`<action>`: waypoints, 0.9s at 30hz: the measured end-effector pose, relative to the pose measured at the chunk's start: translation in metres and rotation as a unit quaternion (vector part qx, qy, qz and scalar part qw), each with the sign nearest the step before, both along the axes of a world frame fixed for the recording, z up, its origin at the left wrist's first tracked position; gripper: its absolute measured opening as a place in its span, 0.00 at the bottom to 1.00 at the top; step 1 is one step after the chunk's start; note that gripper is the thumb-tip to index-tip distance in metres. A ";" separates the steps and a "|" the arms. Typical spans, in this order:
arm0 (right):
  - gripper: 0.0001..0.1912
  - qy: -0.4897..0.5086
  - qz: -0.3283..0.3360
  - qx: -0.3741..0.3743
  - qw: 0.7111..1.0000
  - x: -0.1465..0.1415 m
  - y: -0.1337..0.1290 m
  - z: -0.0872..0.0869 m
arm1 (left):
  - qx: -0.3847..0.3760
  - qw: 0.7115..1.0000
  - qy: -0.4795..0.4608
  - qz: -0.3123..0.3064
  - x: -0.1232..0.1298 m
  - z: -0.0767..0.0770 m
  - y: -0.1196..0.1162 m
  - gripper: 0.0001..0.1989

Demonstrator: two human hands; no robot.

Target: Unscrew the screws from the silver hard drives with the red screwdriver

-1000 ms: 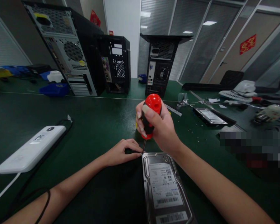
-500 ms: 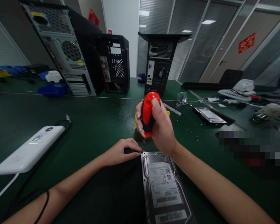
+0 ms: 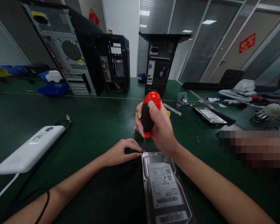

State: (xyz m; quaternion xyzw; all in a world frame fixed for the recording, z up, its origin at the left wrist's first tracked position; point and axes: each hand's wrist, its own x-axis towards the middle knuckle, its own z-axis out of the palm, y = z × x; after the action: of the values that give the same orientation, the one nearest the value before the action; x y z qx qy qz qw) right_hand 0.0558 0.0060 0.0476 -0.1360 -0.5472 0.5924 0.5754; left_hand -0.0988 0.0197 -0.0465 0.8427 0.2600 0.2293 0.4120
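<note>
My right hand [image 3: 160, 124] is wrapped round the handle of a red and black screwdriver [image 3: 148, 116], held nearly upright. Its thin shaft points down, and the tip meets the far left corner of a silver hard drive [image 3: 165, 183]. At that same corner, the thumb and fingertips of my left hand [image 3: 123, 151] come together around the tip; whatever they pinch is too small to see. The drive lies label up in front of me, its near end cut off by the frame. Behind my right hand, a yellow object [image 3: 168, 114] is mostly hidden.
Three computer cases, a large one [image 3: 72, 46], a smaller one [image 3: 115, 62] and another [image 3: 160, 62], stand at the back. A white power strip [image 3: 30, 149] with cables lies left. To the right are another hard drive [image 3: 210, 115], scattered screws [image 3: 197, 137] and a pixelated patch.
The screwdriver handle has turned about its axis in my right hand, showing its black side now. My left hand and the hard drive have stayed put.
</note>
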 end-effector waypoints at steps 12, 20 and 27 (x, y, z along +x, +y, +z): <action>0.20 -0.025 0.025 0.006 0.999 0.000 -0.003 -0.003 | 0.004 1.000 0.009 0.002 -0.001 -0.003 0.000 0.11; 0.21 -0.006 0.044 0.026 0.999 0.002 -0.003 -0.001 | 0.013 1.000 0.005 0.001 0.000 0.000 0.000 0.10; 0.15 0.010 0.056 0.037 0.998 0.002 -0.003 -0.003 | 0.009 1.000 0.007 0.001 0.000 -0.002 0.000 0.11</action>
State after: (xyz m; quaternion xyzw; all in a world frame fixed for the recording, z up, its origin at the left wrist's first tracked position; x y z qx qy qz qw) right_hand 0.0574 0.0030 0.0443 -0.0780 -0.5699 0.6041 0.5516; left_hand -0.0987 0.0193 -0.0482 0.8478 0.2613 0.2262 0.4023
